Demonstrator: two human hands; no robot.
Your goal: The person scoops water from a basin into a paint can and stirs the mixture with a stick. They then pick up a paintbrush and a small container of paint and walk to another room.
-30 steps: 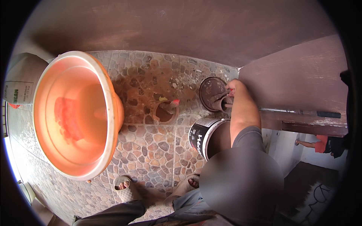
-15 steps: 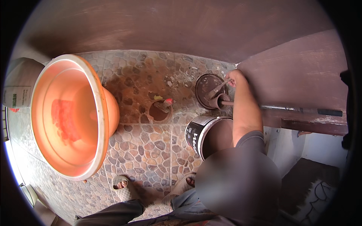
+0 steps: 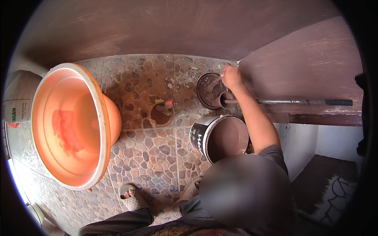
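Note:
My right hand [image 3: 232, 76] is closed round the red handle of a paintbrush [image 3: 214, 85]. The bristles point down and left onto a brown-smeared bucket lid [image 3: 202, 89] lying on the floor by the wall corner. Beside the hand, a roller [image 3: 225, 99] covered in brown paint rests at the lid's edge, its long pole stretching right. Nearer to me stands a paint bucket [image 3: 229, 137] with brown paint inside. To the left, a small container [image 3: 160, 115] of brown liquid holds another brush [image 3: 167, 108] with a red end. My left hand is not in view.
A large orange basin [image 3: 80, 129] stands at the left, with a grey sack [image 3: 17, 100] behind it. Brown-painted walls [image 3: 189, 31] rise at the far side and right. Brown stains and flakes mark the pebble-patterned floor [image 3: 145, 153]. A blurred round patch hides the lower middle.
My right hand has shifted left over the lid with the paintbrush, and its red handle now shows. More of the paint bucket's opening is uncovered. The view has moved slightly.

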